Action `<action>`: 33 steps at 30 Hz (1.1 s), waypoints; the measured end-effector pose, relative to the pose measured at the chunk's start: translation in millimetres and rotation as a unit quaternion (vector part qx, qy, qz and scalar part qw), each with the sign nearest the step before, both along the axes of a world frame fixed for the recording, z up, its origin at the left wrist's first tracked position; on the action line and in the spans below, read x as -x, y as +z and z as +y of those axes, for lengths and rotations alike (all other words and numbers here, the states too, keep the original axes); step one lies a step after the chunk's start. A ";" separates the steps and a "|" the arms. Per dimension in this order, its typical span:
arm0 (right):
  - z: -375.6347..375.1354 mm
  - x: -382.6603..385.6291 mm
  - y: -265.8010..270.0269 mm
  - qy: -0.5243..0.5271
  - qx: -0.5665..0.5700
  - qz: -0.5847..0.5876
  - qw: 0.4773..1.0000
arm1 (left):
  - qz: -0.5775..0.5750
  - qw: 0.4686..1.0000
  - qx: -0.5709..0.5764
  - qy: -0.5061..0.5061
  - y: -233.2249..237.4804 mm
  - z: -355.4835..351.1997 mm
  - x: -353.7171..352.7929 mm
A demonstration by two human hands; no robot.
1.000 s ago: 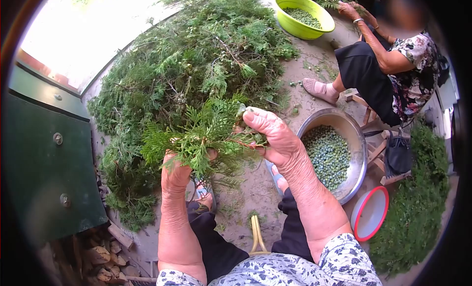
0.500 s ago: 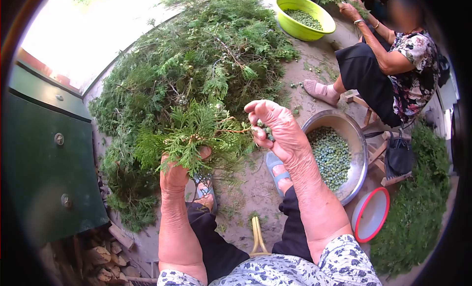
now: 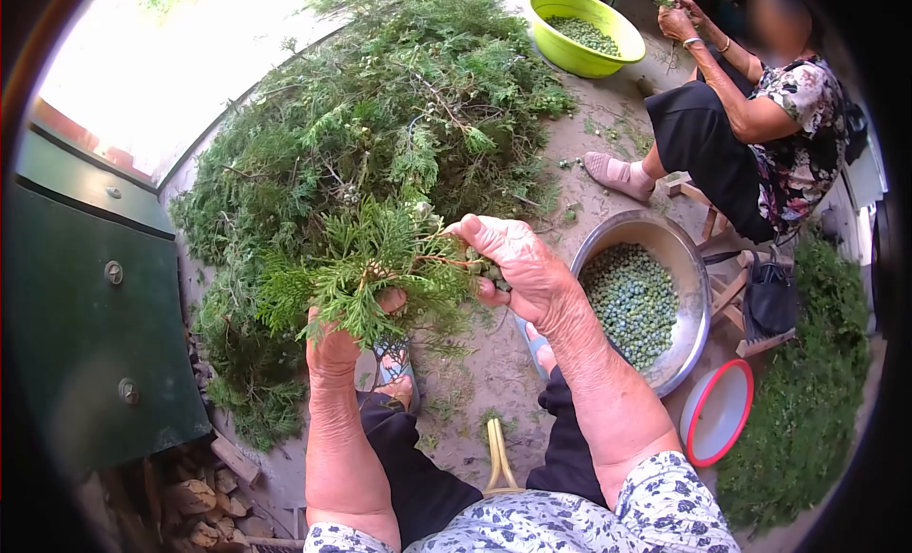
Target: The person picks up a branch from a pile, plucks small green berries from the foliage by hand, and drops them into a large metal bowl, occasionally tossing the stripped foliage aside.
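Sandy ground (image 3: 494, 372) carries a big heap of green branches (image 3: 380, 106), and a steel bowl (image 3: 692, 325) of green cones (image 3: 635, 301) stands to our right. Between them we hold one sprig (image 3: 380, 254). Our left hand (image 3: 334, 342) is closed around its woody stem, the best place, because the foliage is light and springy. Our right hand (image 3: 521, 268) pinches its tip; small cones (image 3: 486, 266) seem cupped inside.

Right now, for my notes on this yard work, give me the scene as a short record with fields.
left hand: grips sprig by its stem
right hand: pinches the sprig's tip, green cones at its fingers
steel bowl: on the ground to the right, holds many such cones
branch pile: ahead
other person: seated beyond, near lime bowl
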State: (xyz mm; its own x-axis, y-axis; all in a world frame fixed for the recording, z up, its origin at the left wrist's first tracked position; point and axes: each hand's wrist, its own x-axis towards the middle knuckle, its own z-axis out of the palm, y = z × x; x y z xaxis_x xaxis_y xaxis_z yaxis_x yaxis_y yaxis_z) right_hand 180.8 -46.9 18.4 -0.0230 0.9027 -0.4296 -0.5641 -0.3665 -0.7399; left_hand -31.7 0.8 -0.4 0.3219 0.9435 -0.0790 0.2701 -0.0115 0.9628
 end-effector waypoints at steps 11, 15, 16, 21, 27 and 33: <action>0.7 -6.2 -20.6 -0.138 -0.022 0.077 0.987 | 0.089 0.994 -0.030 -0.050 11.8 -1.9 1.3; 4.8 -29.5 -16.8 -0.259 -0.032 0.009 0.965 | -0.008 0.999 0.036 -0.001 5.4 -0.2 -0.5; 3.6 -34.2 -14.8 -0.268 -0.059 -0.007 0.962 | -0.008 0.999 0.036 -0.001 3.0 2.7 -2.2; -26.0 -87.3 -27.1 -0.322 -0.046 -0.009 0.946 | -0.333 0.921 0.189 0.068 7.3 9.5 -11.9; -103.6 -165.7 -61.5 -0.423 0.065 -0.240 0.871 | -0.446 0.865 0.209 0.095 -23.5 24.2 2.1; -222.1 -258.6 -149.6 -0.392 0.110 -0.488 0.772 | -0.613 0.760 0.215 0.000 2.2 10.7 -12.9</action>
